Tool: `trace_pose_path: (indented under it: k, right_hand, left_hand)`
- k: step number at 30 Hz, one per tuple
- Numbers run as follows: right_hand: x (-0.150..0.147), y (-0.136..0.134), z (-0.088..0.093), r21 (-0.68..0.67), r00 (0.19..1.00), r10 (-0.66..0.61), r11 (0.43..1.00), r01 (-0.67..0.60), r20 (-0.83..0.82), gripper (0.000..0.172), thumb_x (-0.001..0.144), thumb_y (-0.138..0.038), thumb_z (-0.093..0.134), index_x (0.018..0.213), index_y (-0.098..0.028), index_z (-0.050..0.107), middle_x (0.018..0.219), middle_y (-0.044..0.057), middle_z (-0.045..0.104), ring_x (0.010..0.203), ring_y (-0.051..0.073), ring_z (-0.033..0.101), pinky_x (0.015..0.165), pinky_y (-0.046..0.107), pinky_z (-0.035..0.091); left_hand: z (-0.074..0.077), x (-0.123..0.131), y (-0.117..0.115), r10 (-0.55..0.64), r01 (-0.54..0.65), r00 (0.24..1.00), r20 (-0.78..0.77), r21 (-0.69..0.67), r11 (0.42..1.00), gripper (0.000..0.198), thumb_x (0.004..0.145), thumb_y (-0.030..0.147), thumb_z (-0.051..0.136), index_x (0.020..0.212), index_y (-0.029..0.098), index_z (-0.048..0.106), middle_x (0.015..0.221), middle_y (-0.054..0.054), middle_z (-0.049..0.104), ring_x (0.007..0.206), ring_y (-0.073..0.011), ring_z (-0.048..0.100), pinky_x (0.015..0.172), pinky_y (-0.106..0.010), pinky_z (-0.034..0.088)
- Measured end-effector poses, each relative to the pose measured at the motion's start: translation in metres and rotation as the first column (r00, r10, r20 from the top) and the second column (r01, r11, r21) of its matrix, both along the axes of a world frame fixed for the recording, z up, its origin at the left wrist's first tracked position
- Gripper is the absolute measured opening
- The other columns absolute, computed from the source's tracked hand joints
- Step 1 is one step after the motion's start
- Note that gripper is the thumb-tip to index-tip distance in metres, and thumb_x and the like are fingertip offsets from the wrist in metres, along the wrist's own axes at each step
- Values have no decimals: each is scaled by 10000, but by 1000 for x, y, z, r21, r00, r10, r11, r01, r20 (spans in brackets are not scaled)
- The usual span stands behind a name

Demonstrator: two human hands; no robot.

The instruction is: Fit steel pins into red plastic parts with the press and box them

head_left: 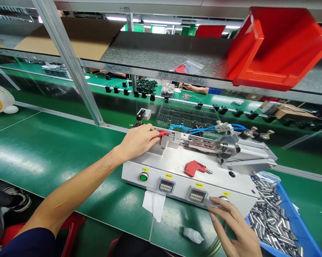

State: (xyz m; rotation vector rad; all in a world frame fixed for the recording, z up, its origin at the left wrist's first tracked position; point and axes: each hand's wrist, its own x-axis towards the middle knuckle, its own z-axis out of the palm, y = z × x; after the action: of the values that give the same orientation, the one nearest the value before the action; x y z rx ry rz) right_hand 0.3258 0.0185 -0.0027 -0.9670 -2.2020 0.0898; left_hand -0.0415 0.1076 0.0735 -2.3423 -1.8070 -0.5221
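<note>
At the machine (pixel 174 157), the left hand (pixel 139 142) holds 1 red piece (pixel 163 133).

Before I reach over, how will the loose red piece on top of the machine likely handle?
The red piece looks like moulded plastic, so it's probably stiff and light. The smooth, shiny pin sticking out of it may be slippery and add weight at that end. Lying flat on the machine, it would likely slide rather than roll.
</note>
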Motion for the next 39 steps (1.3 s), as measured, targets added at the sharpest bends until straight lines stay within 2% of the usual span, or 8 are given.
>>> trace_pose_path:
  k: [6, 10, 13, 17, 21, 29, 39]
  right_hand:
    - [0, 4, -6, -7, 999, 5, 1000, -6, -41, 137, 1029, -230, 602, 1055, -237, 736, 1145, 105, 747, 982, 233, 765, 888, 332, 638]
    - [-1, 4, -4, -7, 999, 6, 1000, -6, -38, 139, 1031, -211, 593, 1056, -234, 728, 1139, 99, 743, 977, 223, 762, 895, 323, 629]
    - [-1, 1, -2, -23, 999, 2, 1000, -3, -41, 133, 1030, -196, 592, 1060, -231, 717, 1145, 100, 736, 1000, 222, 753, 918, 328, 621]
    - [-2, -1, -2, -38, 999, -1, 999, -1, -47, 125, 1031, -203, 597, 1062, -230, 716, 1141, 107, 734, 1008, 223, 748, 917, 339, 622]
    - [-3, -4, -3, -71, 998, -22, 997, 17, -65, 135, 1021, -210, 600, 1059, -227, 729, 1143, 121, 741, 1003, 244, 752, 914, 378, 634]
    - [1, -7, -6, -89, 990, -99, 992, 91, -98, 156, 1009, -201, 593, 1055, -220, 741, 1086, 120, 750, 984, 249, 751, 913, 404, 641]
    - [6, 0, -9, 14, 974, -197, 980, 200, -116, 162, 999, -197, 598, 1077, -222, 737, 1026, 102, 707, 910, 234, 726, 852, 380, 632]
  left_hand:
    - [-3, -4, -1, 59, -58, 996, -60, 19, 998, 284, 1072, 262, 475, 996, 193, 741, 1082, -75, 702, 891, -217, 693, 623, -291, 464]
    - [-9, -4, -5, 36, -33, 998, -55, 58, 998, 294, 1080, 268, 451, 1009, 183, 724, 1060, -82, 696, 892, -218, 683, 644, -299, 476]
    - [-13, -5, -5, 26, -26, 1000, 3, 71, 997, 265, 1076, 274, 467, 1026, 185, 711, 1062, -72, 684, 916, -216, 685, 673, -300, 491]
    - [-13, -9, -1, 17, -21, 996, 83, 49, 999, 214, 1046, 296, 531, 959, 195, 699, 1066, -55, 662, 895, -204, 682, 667, -293, 489]
    - [-15, -10, -5, 7, -13, 996, 84, 70, 997, 252, 1049, 306, 496, 968, 204, 712, 1037, -57, 662, 894, -209, 683, 682, -296, 498]
    - [-23, -9, -15, 17, -33, 991, 132, 122, 992, 272, 1042, 328, 470, 1010, 215, 716, 1049, -67, 680, 805, -206, 665, 621, -301, 461]
    - [-22, -9, -12, 12, -29, 989, 150, 108, 994, 250, 1037, 323, 482, 942, 212, 684, 1005, -60, 672, 798, -203, 645, 642, -299, 452]
